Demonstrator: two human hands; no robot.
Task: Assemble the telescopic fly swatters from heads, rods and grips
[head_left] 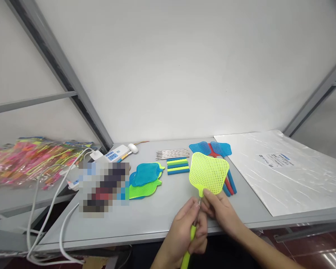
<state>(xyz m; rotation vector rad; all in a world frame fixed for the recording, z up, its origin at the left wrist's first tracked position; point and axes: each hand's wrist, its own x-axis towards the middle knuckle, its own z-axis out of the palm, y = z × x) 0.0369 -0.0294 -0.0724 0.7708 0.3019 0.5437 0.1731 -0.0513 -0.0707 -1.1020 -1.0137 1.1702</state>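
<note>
A yellow-green fly swatter [209,172] with a perforated square head is held in front of me, tilted up over the table's front edge. My left hand [182,228] wraps round its metal rod and the top of its green handle. At the neck, where the head meets the rod, my right hand [220,209] pinches it between thumb and fingers. Beyond it lie swatters with blue heads [222,148] and blue and red handles [229,183]. Left of these are several metal rods [172,153], green and blue handle tubes [177,166], and a pile of loose blue and green swatter heads [147,175].
A large white wrapped sheet [280,172] covers the table's right side. Power strips [114,154] with white cables [52,201] lie at the left, near a blurred-out patch [105,188]. Bagged colourful items [36,160] fill a shelf farther left. A white wall [179,74] stands behind.
</note>
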